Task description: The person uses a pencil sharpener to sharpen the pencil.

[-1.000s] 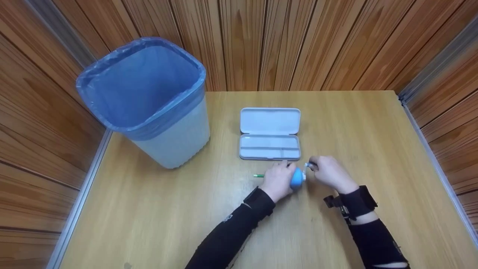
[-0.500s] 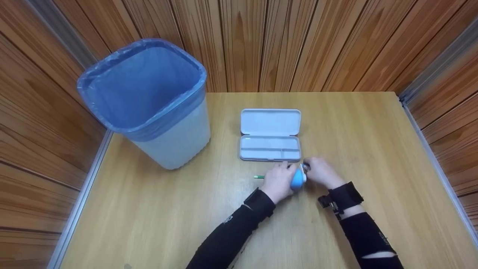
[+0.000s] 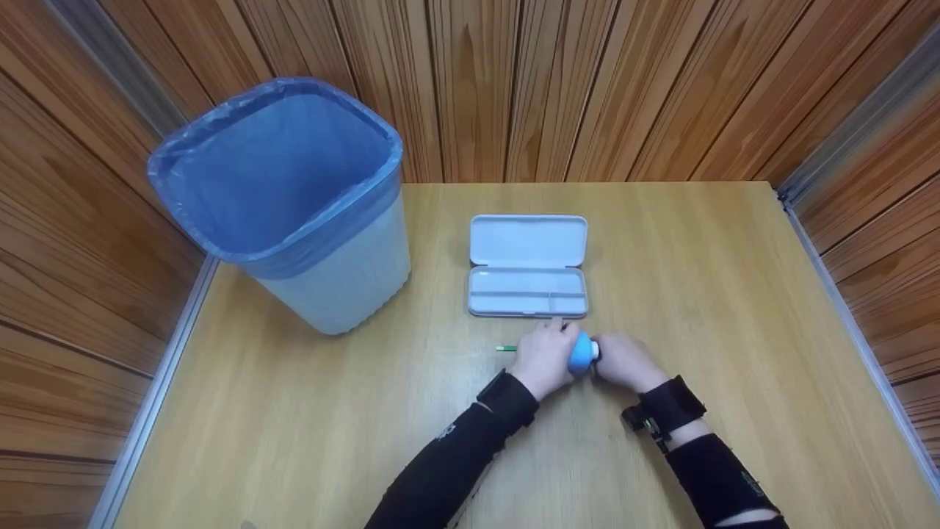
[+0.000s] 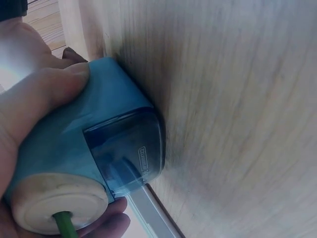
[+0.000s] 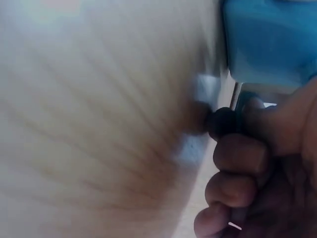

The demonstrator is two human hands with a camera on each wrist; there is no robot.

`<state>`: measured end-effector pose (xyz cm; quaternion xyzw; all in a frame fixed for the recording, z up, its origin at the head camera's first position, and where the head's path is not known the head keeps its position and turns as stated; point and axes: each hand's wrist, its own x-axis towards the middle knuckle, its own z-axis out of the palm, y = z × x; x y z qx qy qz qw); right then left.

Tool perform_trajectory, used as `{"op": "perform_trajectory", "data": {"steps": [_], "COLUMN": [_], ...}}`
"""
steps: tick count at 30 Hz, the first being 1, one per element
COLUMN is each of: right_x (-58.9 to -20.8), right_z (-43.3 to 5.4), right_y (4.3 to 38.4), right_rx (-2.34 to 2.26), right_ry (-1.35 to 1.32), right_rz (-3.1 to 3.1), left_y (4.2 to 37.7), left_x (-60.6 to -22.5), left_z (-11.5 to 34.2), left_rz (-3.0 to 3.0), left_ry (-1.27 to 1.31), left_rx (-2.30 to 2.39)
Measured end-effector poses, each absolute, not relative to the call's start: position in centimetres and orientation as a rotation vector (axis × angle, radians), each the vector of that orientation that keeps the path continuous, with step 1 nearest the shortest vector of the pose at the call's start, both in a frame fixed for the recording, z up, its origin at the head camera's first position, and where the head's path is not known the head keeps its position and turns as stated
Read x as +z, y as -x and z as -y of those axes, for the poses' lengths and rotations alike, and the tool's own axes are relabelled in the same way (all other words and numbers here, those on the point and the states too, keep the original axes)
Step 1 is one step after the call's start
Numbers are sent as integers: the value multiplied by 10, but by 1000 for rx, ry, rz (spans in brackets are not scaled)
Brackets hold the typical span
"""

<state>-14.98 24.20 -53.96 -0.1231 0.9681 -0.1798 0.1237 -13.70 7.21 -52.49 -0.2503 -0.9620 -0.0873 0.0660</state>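
A blue hand-crank pencil sharpener [image 3: 581, 354] lies near the middle of the table. My left hand [image 3: 545, 357] grips its body from the left, thumb over the blue casing [image 4: 94, 94] in the left wrist view. A green pencil [image 4: 65, 224] sticks out of the round pale front; in the head view its end [image 3: 506, 348] shows left of my hand. My right hand [image 3: 626, 361] is on the crank side, fingers curled round the dark crank knob [image 5: 222, 122] in the right wrist view. The crank arm is mostly hidden behind that hand.
Just beyond the hands, a pale pencil case [image 3: 528, 242] lies with its lid raised, showing divided compartments. A white bin [image 3: 345, 272] with a blue liner stands at the back left. Wood-panelled walls [image 3: 477, 88] border the table [image 3: 316, 426].
My right hand has swung the crank round, moving leftward and slightly down, closer to the sharpener. My left hand keeps its grip, and the pencil stays in the sharpener.
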Motion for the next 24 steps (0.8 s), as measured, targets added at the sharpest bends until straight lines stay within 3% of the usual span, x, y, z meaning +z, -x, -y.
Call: {"op": "perform_trajectory", "data": {"steps": [24], "right_x": [-526], "right_z": [-242], "right_y": [104], "right_rx": [-545], "right_ry": [405], "right_rz": [-2807], "left_y": [139], "left_x": [-521], "left_z": [-72], "left_rz": [3015], "left_ry": [750], "left_rx": [-305]}}
